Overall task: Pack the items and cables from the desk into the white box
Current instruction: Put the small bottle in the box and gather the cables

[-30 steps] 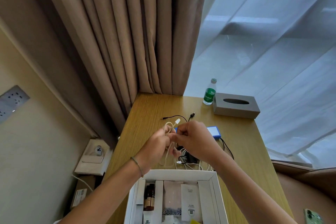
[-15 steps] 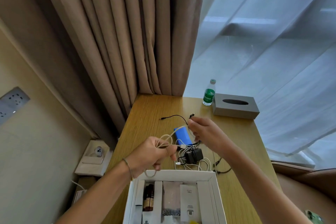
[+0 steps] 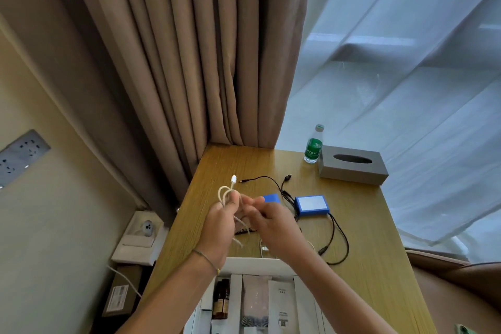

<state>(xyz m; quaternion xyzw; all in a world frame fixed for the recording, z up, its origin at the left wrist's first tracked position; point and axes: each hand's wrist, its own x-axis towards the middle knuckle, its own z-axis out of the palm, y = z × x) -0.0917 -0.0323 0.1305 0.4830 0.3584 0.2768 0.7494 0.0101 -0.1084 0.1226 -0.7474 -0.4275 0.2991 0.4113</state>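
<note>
Since half a second ago the right hand (image 3: 273, 222) has come back in from the far side to meet the left hand (image 3: 222, 221), which grips the coiled white cable (image 3: 226, 194), plug pointing far. The right fingers pinch near the coil; what they hold I cannot tell. The white box (image 3: 257, 263) lies just near of both hands, so the bundle drops nearward. Blue packs (image 3: 310, 205) and black leads (image 3: 336, 238) remain on the desk (image 3: 366, 225), right.
</note>
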